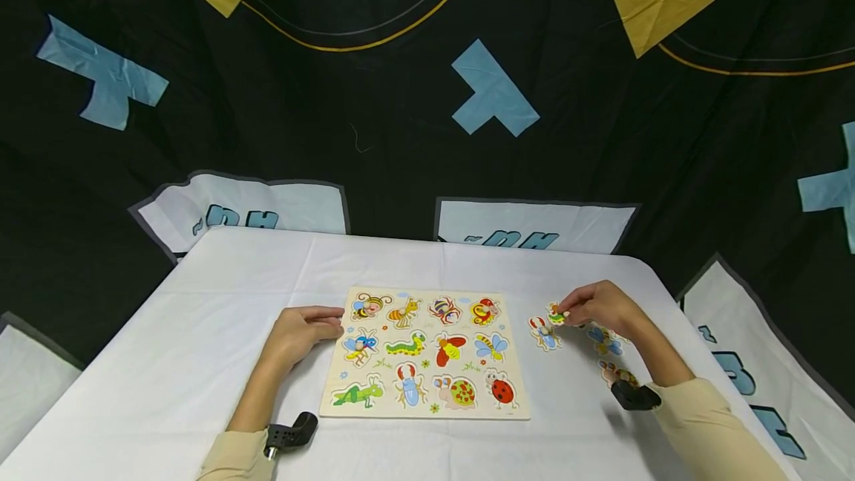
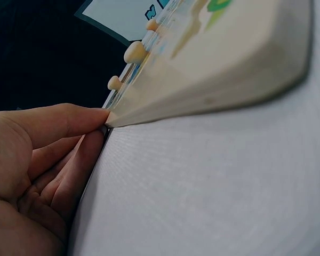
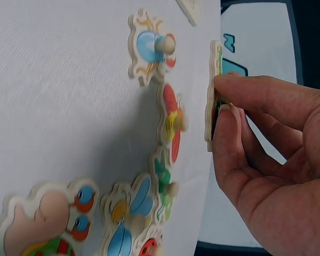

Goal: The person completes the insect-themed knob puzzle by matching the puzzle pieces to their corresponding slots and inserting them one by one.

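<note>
The wooden insect puzzle board (image 1: pixel 427 416) lies flat on the white table. At its upper left edge, my left hand (image 1: pixel 300 334) rests its fingertips against the side, seen close in the left wrist view. To the right of the board, my right hand (image 1: pixel 601 304) pinches a knobbed puzzle piece (image 3: pixel 211 101) with green on its face. That piece stands edge-on in the right wrist view, raised over the table, its picture mostly hidden. Under and around this hand lie a stag beetle piece (image 1: pixel 545 334), a blue-winged bee piece (image 1: pixel 604 340) and a snail piece (image 3: pixel 40 216).
A red-winged insect piece (image 3: pixel 172 122), a green piece (image 3: pixel 162 184) and a ladybug piece (image 3: pixel 148 245) lie close together on the right. Wooden knobs (image 2: pixel 134 52) stick up from the board's far part. Behind the table (image 1: pixel 220 332) hangs a black cloth (image 1: pixel 401 132).
</note>
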Demonstrator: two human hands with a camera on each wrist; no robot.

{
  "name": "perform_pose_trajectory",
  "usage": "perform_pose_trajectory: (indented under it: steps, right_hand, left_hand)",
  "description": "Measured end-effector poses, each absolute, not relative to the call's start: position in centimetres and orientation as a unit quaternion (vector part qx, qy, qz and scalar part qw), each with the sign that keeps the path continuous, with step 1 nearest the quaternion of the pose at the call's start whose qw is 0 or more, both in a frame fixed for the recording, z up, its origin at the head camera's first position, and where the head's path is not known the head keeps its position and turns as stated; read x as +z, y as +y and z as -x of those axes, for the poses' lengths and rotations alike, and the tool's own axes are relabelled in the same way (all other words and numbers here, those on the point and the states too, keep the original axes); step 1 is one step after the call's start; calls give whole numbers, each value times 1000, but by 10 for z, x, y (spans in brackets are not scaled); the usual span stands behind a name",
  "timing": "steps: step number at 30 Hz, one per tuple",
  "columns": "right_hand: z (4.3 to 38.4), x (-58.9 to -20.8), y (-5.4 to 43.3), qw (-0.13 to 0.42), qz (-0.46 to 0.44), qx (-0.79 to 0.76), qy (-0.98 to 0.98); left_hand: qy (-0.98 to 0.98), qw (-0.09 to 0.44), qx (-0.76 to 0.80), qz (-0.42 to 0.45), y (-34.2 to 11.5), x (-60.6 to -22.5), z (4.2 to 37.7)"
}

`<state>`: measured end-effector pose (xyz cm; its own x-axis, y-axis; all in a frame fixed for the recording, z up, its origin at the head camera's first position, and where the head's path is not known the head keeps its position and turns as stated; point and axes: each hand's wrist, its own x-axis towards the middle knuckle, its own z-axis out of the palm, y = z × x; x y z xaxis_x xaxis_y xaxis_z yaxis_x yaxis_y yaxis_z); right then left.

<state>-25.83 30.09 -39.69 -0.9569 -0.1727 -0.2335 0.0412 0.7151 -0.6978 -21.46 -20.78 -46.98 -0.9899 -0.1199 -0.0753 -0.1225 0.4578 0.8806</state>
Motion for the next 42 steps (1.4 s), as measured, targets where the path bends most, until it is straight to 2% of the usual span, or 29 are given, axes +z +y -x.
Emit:
perform_pose_trajectory:
  steps: [31, 42]
  right_hand:
    - [273, -396, 236, 154, 47, -353, 922]
    - [272, -396, 215, 151, 91, -384, 906]
  left_hand:
    - [851, 3, 521, 70, -207, -467, 214]
    - [850, 3, 522, 73, -208, -468, 214]
